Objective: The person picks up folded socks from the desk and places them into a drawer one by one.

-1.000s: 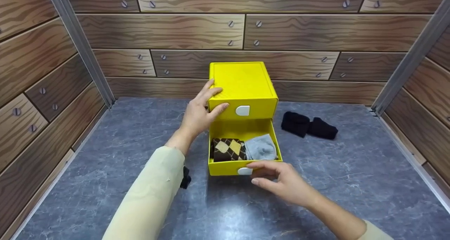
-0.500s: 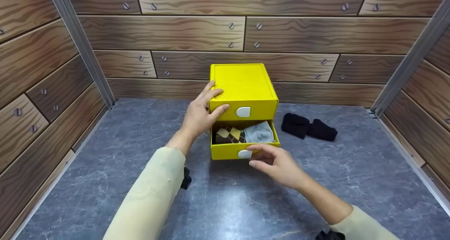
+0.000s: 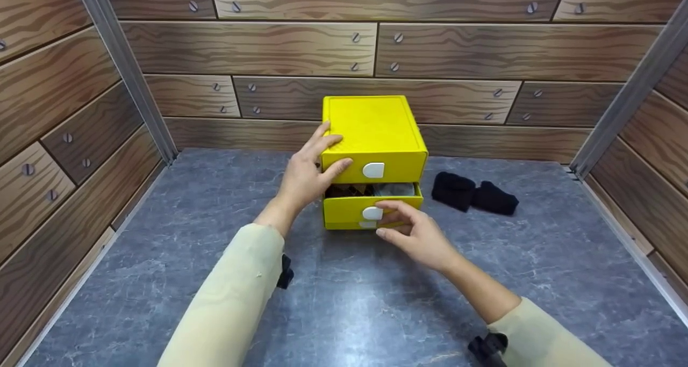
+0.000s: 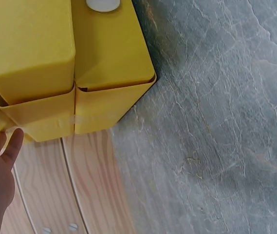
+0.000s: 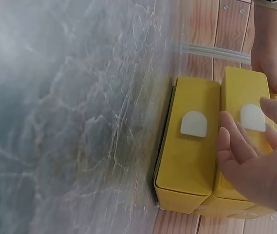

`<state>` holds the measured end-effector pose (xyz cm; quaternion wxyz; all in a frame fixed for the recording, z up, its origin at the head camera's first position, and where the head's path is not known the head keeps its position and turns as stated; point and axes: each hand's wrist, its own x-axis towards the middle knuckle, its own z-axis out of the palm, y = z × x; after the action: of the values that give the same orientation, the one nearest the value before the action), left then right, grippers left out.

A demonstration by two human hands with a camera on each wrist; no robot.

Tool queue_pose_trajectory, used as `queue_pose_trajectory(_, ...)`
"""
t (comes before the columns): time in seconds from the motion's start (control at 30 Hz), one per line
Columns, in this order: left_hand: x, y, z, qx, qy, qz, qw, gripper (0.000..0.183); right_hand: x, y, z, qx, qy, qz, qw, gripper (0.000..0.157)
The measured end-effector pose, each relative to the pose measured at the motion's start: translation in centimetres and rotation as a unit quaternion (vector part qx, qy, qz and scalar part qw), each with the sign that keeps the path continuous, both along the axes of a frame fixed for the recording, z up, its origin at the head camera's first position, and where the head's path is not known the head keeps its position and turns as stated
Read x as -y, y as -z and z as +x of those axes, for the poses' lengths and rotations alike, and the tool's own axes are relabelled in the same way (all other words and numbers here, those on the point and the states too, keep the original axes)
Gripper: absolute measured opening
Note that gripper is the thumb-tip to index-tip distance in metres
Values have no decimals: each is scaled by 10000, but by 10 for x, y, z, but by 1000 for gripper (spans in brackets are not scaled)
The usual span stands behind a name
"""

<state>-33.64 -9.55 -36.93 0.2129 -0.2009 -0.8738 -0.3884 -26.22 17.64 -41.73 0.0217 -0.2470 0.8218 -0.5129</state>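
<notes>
A yellow drawer box [image 3: 368, 122] stands on the table, its drawers fitted with white tab pulls. Its middle drawer [image 3: 344, 211] sticks partly out over a lower drawer [image 5: 189, 163]. Through the gap shows a strip of the grey sock [image 3: 395, 189], with dark patterned socks [image 3: 352, 191] beside it. My left hand [image 3: 303, 179] rests at the box's upper left, thumb on the front and fingertips on top. At the middle drawer's front, the fingers of my right hand [image 3: 422, 238] touch beside the white pull [image 3: 372, 213], extended and lightly bent, thumb below.
A pair of folded black socks [image 3: 454, 191] lies on the grey marbled table [image 3: 215, 195], right of the box. Walls with a wood-plank pattern [image 3: 295, 50] and metal corner posts [image 3: 131, 77] enclose the table at the back and both sides.
The middle drawer has slid inward with my right hand moving along at its front, so the socks inside are now mostly hidden. My left hand has stayed on the box.
</notes>
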Motion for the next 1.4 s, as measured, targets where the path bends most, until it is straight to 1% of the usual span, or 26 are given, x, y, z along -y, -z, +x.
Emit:
queue_pose_trajectory(0.27, 0, 0, -1, -59, 29, -7, 10000, 60, 6, 1, -15, -115, 99, -180, 9997, 48)
queue_pose_trajectory(0.4, 0, 1, -1, -38, 43, 27, 10000, 60, 8, 1, -20, -87, 155, -211, 9996, 48)
queue_pose_trajectory(0.73, -1, 1, -1, 73, 48, 70, 9999, 60, 10, 1, -27, 69, 227, -297, 9993, 48)
queue_pose_trajectory(1.03, 1, 1, -1, 70, 35, 82, 9999, 61, 12, 2, -30, 55, 335, -173, 9993, 46)
queue_pose_trajectory(1.27, 0, 1, -1, 70, 30, 79, 9999, 60, 9, 2, -29, -39, 105, -217, 9997, 50)
queue_pose_trajectory(1.4, 1, 1, -1, 69, 47, 98, 9999, 60, 5, 4, -25, 43, -62, -479, 9988, 52)
